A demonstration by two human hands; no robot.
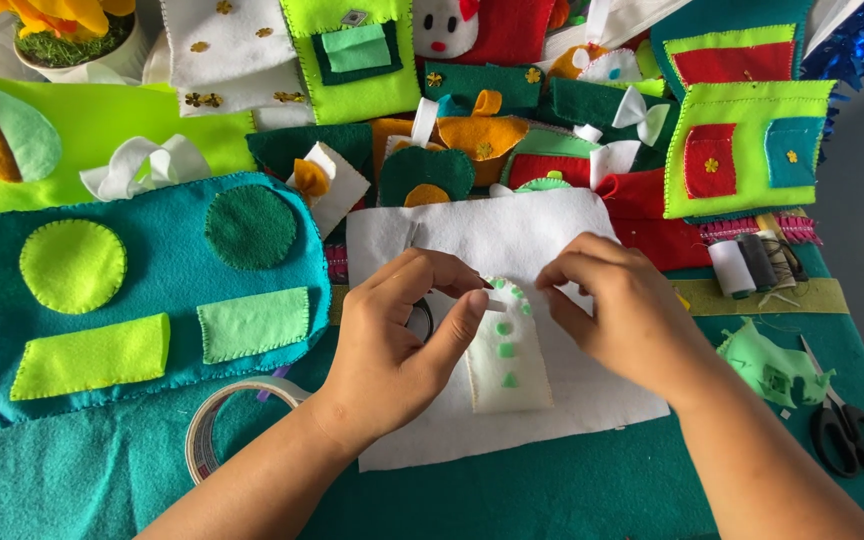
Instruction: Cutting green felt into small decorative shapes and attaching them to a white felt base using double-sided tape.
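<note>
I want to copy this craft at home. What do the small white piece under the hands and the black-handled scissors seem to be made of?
The small white arch-shaped piece with green dots looks like soft matte felt: fuzzy surface, stitched edge, slightly puffy. The black-handled scissors seem to be metal blades with smooth plastic handles, judging by their shine.

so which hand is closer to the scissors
Right. The right hand works at the small white felt piece, with the scissors further out on its side; the left hand sits across that piece, farther away.
</note>
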